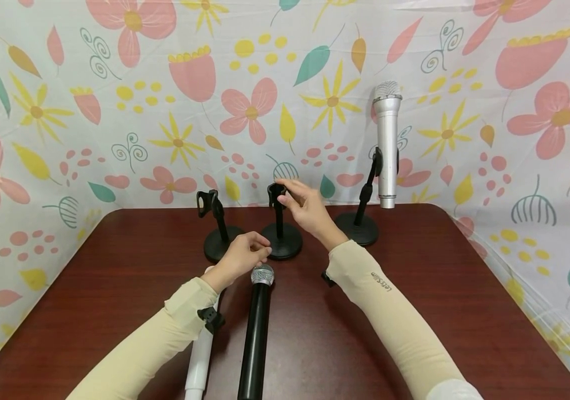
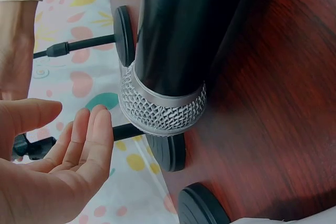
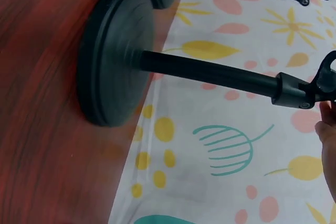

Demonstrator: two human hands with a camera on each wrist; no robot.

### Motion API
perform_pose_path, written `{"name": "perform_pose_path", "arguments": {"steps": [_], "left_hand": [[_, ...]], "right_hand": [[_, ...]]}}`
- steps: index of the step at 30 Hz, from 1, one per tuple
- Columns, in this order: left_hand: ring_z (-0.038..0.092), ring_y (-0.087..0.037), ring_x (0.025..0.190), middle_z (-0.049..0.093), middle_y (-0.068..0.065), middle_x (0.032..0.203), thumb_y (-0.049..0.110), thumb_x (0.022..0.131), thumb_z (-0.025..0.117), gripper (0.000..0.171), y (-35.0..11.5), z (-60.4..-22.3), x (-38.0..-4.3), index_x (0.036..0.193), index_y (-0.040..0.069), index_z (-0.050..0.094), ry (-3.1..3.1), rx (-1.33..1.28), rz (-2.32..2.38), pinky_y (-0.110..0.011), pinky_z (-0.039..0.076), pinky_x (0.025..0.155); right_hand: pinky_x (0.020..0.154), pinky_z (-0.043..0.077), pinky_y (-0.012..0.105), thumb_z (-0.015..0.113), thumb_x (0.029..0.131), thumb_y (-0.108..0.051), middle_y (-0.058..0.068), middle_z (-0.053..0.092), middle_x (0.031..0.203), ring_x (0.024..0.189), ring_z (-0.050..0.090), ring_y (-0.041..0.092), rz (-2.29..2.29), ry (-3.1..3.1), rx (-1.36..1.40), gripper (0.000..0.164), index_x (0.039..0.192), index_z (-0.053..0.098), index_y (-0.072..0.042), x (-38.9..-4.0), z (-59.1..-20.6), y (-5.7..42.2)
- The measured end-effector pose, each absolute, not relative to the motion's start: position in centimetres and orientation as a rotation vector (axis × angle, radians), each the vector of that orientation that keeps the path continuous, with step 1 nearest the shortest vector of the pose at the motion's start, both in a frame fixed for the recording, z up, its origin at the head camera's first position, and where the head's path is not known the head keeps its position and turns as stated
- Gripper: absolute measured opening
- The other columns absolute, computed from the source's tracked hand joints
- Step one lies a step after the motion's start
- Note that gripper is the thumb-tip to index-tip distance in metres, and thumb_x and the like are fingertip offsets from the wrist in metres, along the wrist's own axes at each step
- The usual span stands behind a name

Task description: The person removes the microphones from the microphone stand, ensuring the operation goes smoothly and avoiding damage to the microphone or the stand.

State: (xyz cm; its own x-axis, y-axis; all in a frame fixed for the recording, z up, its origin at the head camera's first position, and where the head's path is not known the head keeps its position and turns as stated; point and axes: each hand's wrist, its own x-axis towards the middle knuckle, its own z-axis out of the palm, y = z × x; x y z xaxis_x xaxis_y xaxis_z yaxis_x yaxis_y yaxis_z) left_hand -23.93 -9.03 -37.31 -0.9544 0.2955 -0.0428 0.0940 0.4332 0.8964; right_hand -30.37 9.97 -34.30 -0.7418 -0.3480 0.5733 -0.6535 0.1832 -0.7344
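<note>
My right hand [image 1: 310, 210] is at the top of the middle black microphone stand [image 1: 280, 228], thumb and fingers about its clip; in the right wrist view its fingers touch the clip end beside the stand's pole [image 3: 210, 72]. My left hand [image 1: 244, 256] hovers just above the mesh head of a black microphone [image 1: 255, 339], holding nothing. In the left wrist view, loosely bent fingers [image 2: 97, 140] face the silver mesh [image 2: 163, 109]. A white microphone [image 1: 199, 361] lies to the left, partly hidden by the left forearm.
A left stand [image 1: 221, 225] with a vacant clip stands beside the middle one. On the right, another stand [image 1: 357, 228] holds a silver microphone [image 1: 388, 150] upright. All stand on a dark red-brown table [image 1: 115, 266] before a flowered cloth [image 1: 250, 50].
</note>
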Motion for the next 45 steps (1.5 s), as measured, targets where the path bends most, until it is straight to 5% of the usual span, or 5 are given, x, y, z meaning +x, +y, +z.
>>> {"name": "perform_pose_path", "arguments": {"steps": [7, 19, 25, 40, 45], "left_hand": [[0.066, -0.029, 0.082, 0.067, -0.014, 0.093, 0.008, 0.094, 0.061, 0.021, -8.6, -37.2, -23.8, 0.111, -0.005, 0.060, 2.463, 0.364, 1.563, -0.035, 0.057, 0.072], [0.065, -0.024, 0.077, 0.066, -0.011, 0.091, 0.008, 0.094, 0.061, 0.022, -7.2, -36.9, -23.7, 0.113, -0.004, 0.061, 2.431, 0.404, 1.555, -0.035, 0.056, 0.072], [0.063, -0.040, 0.088, 0.066, -0.019, 0.095, 0.009, 0.095, 0.060, 0.021, -6.4, -36.9, -23.7, 0.113, -0.002, 0.061, 2.414, 0.414, 1.518, -0.040, 0.055, 0.074], [0.065, -0.036, 0.091, 0.066, -0.019, 0.097, 0.002, 0.095, 0.056, 0.015, -5.3, -37.0, -23.4, 0.108, -0.004, 0.061, 2.324, 0.404, 1.579, -0.039, 0.057, 0.076], [0.064, -0.039, 0.094, 0.066, -0.020, 0.098, 0.002, 0.096, 0.055, 0.015, -5.4, -37.0, -23.2, 0.108, -0.005, 0.060, 2.306, 0.402, 1.586, -0.037, 0.057, 0.075]], "right_hand": [[0.102, 0.042, 0.046, 0.056, 0.096, -0.002, 0.021, 0.048, 0.140, 0.136, 0.038, 0.032, 1.552, -2.231, 0.966, 0.042, 0.137, 0.050, 0.003, -28.4, -32.8, 10.0], [0.108, 0.037, 0.045, 0.052, 0.101, -0.022, 0.005, 0.036, 0.152, 0.140, 0.033, 0.020, 1.440, -2.341, 0.958, 0.051, 0.149, 0.036, -0.019, -29.8, -35.4, 11.5], [0.107, 0.038, 0.045, 0.050, 0.102, -0.028, 0.010, 0.038, 0.149, 0.134, 0.041, 0.026, 1.397, -2.465, 0.898, 0.049, 0.147, 0.039, -0.015, -28.7, -35.4, 13.1], [0.100, 0.045, 0.044, 0.050, 0.102, -0.025, 0.010, 0.052, 0.137, 0.124, 0.052, 0.026, 1.433, -2.536, 0.774, 0.039, 0.138, 0.051, -0.009, -27.2, -38.2, 19.1], [0.098, 0.045, 0.046, 0.047, 0.103, -0.014, 0.021, 0.055, 0.132, 0.121, 0.053, 0.035, 1.439, -2.526, 0.665, 0.035, 0.134, 0.052, 0.001, -26.1, -37.8, 21.4]]}}
